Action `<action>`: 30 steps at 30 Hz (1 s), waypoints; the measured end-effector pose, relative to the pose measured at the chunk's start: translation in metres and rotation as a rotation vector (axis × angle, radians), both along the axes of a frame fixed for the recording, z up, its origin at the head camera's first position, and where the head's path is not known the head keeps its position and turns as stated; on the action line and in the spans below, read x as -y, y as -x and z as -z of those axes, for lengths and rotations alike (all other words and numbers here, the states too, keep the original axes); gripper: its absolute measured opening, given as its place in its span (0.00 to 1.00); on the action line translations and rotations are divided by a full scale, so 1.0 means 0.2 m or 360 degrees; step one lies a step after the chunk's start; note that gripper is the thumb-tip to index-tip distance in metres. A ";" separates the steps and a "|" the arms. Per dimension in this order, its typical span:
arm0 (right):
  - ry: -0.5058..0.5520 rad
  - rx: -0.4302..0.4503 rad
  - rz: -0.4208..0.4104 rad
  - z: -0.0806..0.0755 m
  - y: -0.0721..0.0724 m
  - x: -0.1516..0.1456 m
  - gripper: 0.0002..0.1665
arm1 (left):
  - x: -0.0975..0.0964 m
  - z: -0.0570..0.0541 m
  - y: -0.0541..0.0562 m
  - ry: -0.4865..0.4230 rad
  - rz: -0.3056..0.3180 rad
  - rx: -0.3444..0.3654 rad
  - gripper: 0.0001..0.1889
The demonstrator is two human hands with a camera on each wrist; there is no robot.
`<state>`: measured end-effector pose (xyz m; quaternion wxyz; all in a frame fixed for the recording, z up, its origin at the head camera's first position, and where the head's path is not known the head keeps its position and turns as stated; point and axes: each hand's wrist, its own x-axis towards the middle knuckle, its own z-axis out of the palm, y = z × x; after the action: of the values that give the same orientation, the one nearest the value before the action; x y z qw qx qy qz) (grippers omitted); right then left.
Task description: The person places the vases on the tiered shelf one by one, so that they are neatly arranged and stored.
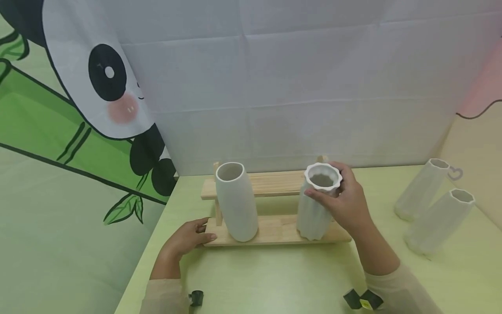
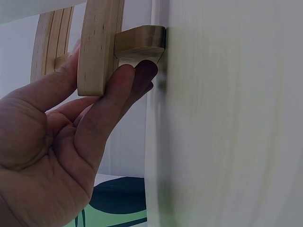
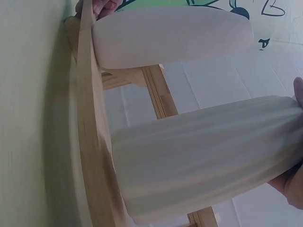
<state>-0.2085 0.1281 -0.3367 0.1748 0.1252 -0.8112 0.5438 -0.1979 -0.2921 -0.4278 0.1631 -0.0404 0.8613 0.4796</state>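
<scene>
Head view: left hand [image 1: 189, 237] pinches wooden rack [image 1: 276, 229]; right hand [image 1: 350, 203] grips fluted vase [image 1: 313, 213].

Head view: soft, even light; pale sheen on the tabletop [image 1: 274, 279]. Wrist views: dimmer; left, tabletop blurred; right, diffuse shadow alongside the wooden shelf [image 3: 91, 118].

From my end, I see a pale yellow-green, wood-grained table [image 1: 270, 272] carrying a two-tier rack of light natural wood [image 1: 280, 184]. On the rack's lower board [image 1: 275, 224] I make out a smooth, matte white tapered vase [image 1: 237, 205] at the left and a white fluted vase with a scalloped rim [image 1: 313, 213] at the right, well apart. Directly on the tabletop, right of the rack, I have a pale faceted vase with a heart-shaped handle [image 1: 421, 189] and, just beside it, a pale faceted handleless vase [image 1: 439, 222].
</scene>
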 end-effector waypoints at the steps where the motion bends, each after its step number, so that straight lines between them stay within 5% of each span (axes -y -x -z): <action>1: -0.0004 -0.0002 -0.0009 0.00 0.00 0.00 0.43 | 0.00 0.00 0.00 -0.0004 0.0000 0.0001 0.41; 30: -0.0027 0.0070 -0.0040 0.05 0.03 0.04 0.45 | 0.01 -0.01 0.00 -0.0013 0.0023 0.0004 0.42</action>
<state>-0.2152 0.1207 -0.3459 0.1489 0.1250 -0.8178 0.5417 -0.1979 -0.2940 -0.4265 0.1678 -0.0342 0.8594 0.4818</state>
